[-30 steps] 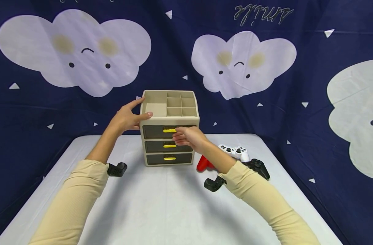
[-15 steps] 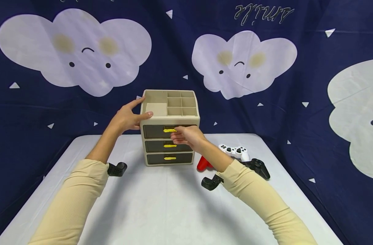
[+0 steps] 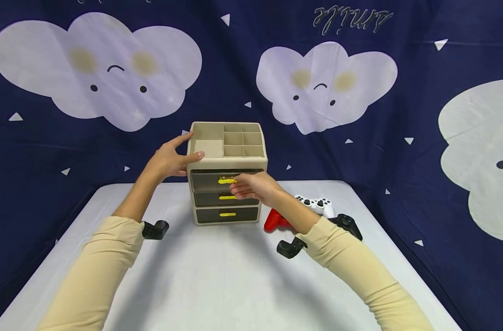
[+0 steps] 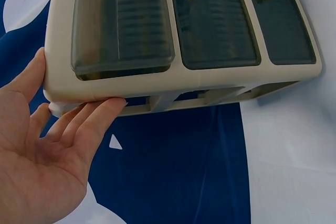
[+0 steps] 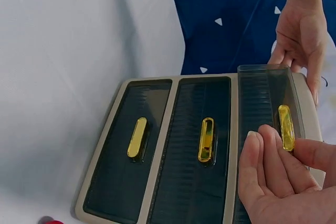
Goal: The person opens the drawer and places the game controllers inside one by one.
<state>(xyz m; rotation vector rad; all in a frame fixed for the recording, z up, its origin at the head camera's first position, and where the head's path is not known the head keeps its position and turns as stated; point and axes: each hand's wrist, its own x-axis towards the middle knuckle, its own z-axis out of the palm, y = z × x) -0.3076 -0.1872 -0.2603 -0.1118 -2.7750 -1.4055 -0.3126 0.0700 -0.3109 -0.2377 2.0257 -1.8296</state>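
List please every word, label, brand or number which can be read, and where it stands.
"smile": upside down, on the navy backdrop.
Cut-off lettering at the head view's top edge and left-wrist view's corner: unreadable.
White controller: any button marks are too small to read.
Drawer unit: no text visible.

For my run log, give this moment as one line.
left fingers: touching organizer; right fingers: pinching top handle; top drawer: partly out

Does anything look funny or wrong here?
Yes, two clouds look upside down: their eyes sit below their mouths. The top drawer sticks out, but the right hand pinches its handle, so that's probably fine.
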